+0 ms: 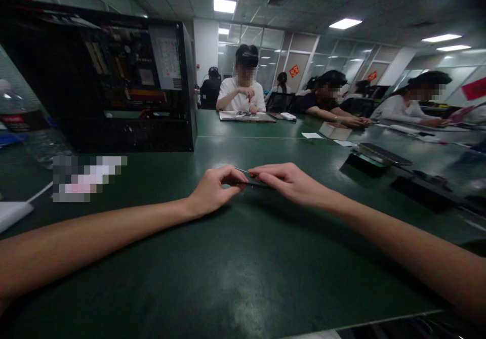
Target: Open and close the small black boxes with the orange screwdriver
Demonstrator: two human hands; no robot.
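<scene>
Just above the green table, my two hands meet in the middle of the head view. My left hand [215,191] is closed, its thumb and fingers pinching one end of a thin dark flat piece [260,184]. The other end of that piece runs under my right hand [290,181], which is also closed. Between my right fingers is a slim metal shaft with a red-orange spot, which looks like a small screwdriver [241,170]; its tip points toward my left hand. My right fingers hide most of its handle, and the exact kind of the dark piece cannot be made out.
A black open computer case [190,91] stands at the left, near a plastic bottle [45,141]. Dark devices [425,192] and a small open box [336,130] lie to the right on the green table [228,278]. Several people sit across it, one [243,88] straight ahead.
</scene>
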